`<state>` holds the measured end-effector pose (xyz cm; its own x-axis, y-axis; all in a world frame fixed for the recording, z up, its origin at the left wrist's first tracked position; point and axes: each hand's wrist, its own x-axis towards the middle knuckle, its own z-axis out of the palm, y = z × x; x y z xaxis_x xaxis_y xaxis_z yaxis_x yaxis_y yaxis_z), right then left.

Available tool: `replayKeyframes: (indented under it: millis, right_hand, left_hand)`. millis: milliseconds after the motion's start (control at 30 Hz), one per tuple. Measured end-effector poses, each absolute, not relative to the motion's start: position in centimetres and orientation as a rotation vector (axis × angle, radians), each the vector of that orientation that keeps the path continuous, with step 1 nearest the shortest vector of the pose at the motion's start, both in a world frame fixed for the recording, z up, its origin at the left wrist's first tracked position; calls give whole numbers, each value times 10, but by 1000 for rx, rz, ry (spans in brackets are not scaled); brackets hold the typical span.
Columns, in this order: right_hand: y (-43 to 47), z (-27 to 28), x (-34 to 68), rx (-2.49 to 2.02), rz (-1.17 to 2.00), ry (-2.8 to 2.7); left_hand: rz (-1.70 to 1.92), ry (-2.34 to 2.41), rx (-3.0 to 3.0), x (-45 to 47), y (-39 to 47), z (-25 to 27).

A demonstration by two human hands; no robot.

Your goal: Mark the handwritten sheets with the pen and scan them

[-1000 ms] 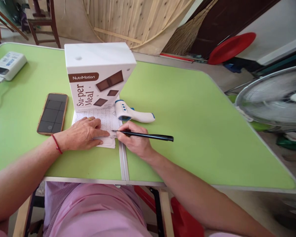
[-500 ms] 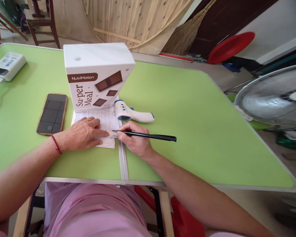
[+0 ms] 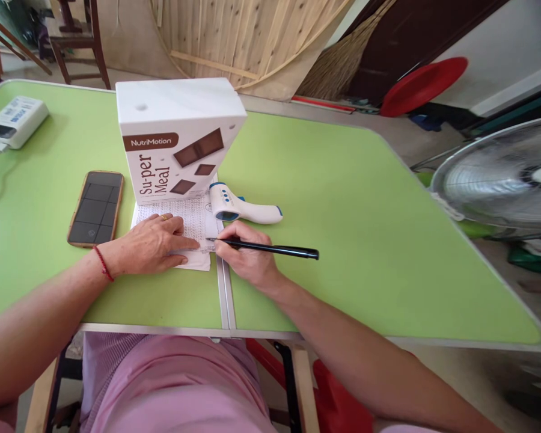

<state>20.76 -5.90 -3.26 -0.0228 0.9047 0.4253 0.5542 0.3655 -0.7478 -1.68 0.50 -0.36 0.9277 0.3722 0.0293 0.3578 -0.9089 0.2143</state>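
My right hand (image 3: 247, 255) grips a black pen (image 3: 279, 248) whose tip meets the right part of a sheet of paper (image 3: 192, 227) covered in small handwriting. Flat across the paper's left part lies my left hand (image 3: 155, 243), fingers stretched out toward the pen tip and holding nothing. A white box (image 3: 162, 162) printed "NutriMotion Su-per Meal" stands upright at the paper's far edge. Just beyond my right hand, a white and blue infrared thermometer (image 3: 243, 207) lies on its side, its head over the paper's right edge.
A phone in a brown case (image 3: 95, 207) lies left of my left hand. At the table's far left is a white power bank (image 3: 15, 122) with a cable. The green folding table (image 3: 365, 240) has a metal seam. Beyond its right edge stands a fan (image 3: 500, 174).
The pen's back end has shifted slightly left and its tip slightly right along the paper. My left hand, the box and the thermometer stay in place.
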Motion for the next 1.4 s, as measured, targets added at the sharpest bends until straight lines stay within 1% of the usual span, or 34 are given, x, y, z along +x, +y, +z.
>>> replayKeyframes:
  millis: [633,1133,1267,1400]
  right_hand:
    - [-59,-36,209,-1366,511,-1684]
    - [-59,-37,208,-1315,506,-1643]
    - [-60,-34,211,-1360,447,-1563]
    - [-63,-19,220,-1327,368,-1663]
  left_hand:
    - [93,545,2887,-17,5,-2]
    - [140,521,2917,-17,6,-6]
    - [199,518,2925,-17,7,-11]
    - [213,525,2910,-16,8,-12]
